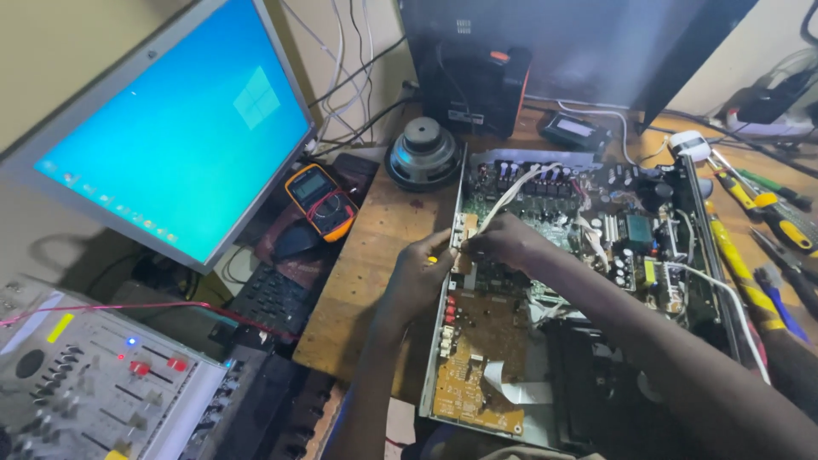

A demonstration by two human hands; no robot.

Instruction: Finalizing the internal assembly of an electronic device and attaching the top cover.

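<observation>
My left hand [417, 273] and right hand [504, 240] both pinch a white ribbon cable [511, 192] over the open amplifier's circuit board [490, 336] on the table [358, 281].

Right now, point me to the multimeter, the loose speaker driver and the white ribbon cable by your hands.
multimeter [321, 201]: head view, on its orange-edged body below the display.
speaker driver [423, 150]: head view, on its round magnet back.
white ribbon cable [512, 191]: head view, mid-run above the right hand [503, 243].
</observation>
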